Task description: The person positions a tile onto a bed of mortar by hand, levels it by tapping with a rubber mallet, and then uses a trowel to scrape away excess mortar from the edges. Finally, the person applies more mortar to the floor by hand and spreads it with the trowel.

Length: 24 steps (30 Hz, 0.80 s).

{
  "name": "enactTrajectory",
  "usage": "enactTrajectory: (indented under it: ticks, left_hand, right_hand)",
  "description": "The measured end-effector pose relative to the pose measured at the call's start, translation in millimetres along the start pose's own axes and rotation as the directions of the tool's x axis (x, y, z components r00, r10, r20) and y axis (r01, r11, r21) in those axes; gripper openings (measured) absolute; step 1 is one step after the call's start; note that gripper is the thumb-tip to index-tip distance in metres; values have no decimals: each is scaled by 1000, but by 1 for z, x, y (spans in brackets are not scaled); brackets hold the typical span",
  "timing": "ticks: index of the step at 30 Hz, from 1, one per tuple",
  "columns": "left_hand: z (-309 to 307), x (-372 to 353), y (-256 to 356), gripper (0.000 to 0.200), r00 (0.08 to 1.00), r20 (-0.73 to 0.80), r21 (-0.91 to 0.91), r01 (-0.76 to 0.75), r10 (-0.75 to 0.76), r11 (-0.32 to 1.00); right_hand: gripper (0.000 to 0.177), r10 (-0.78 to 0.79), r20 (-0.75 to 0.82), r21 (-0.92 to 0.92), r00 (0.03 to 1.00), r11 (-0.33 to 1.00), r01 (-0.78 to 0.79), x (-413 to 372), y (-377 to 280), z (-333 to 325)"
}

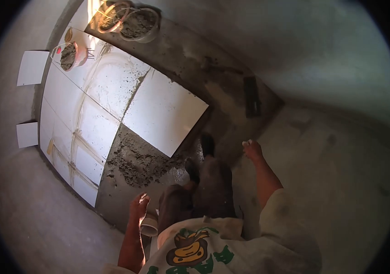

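Observation:
My left hand (139,208) hangs low beside my left leg with its fingers curled in and nothing visible in them. Just below it is a small pale bucket (149,226), partly hidden by my forearm and clothes. My right hand (252,150) is held out to the right of my legs, fingers also curled, with no object showing. In front of my feet lies a patch of rough wet mortar (140,157). Beyond it a large white floor tile (165,112) adjoins the laid tiles (96,116), which carry mortar smears and splashes.
A bucket of mortar (81,55) stands on the far tiles, with more mortar buckets (140,25) at the back corner. A dark, long object (251,97) lies near the right wall. White tile pieces (33,67) are along the left wall.

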<state>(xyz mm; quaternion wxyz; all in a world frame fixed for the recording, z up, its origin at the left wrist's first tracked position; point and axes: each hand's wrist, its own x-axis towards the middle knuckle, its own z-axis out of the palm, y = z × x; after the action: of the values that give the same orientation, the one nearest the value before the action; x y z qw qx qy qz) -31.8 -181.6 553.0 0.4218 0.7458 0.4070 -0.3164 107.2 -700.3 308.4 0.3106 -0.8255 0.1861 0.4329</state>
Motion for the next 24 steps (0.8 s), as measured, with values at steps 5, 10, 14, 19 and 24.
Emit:
enactTrajectory:
  ticks: [5, 10, 14, 19, 24]
  left_hand:
    - [73, 52, 75, 46, 982, 153, 431, 38, -115, 902]
    - [151, 124, 70, 46, 893, 364, 492, 58, -265, 869]
    - [186, 173, 12, 50, 872, 365, 466, 134, -328, 874]
    - [193, 189, -18, 49, 892, 285, 438, 203, -350, 876]
    - [169, 160, -63, 48, 917, 283, 321, 184, -280, 929]
  right_hand:
    - [33, -136, -153, -599, 979, 801, 17, 147, 58, 14]
    - [67, -13, -576, -298, 818, 935, -195, 306, 135, 12]
    - [72, 30, -694, -332, 719, 873, -357, 420, 200, 10]
    - [62, 75, -534, -327, 842, 900, -288, 439, 238, -35]
    - [66, -86, -770, -355, 632, 881, -314, 336, 130, -46]
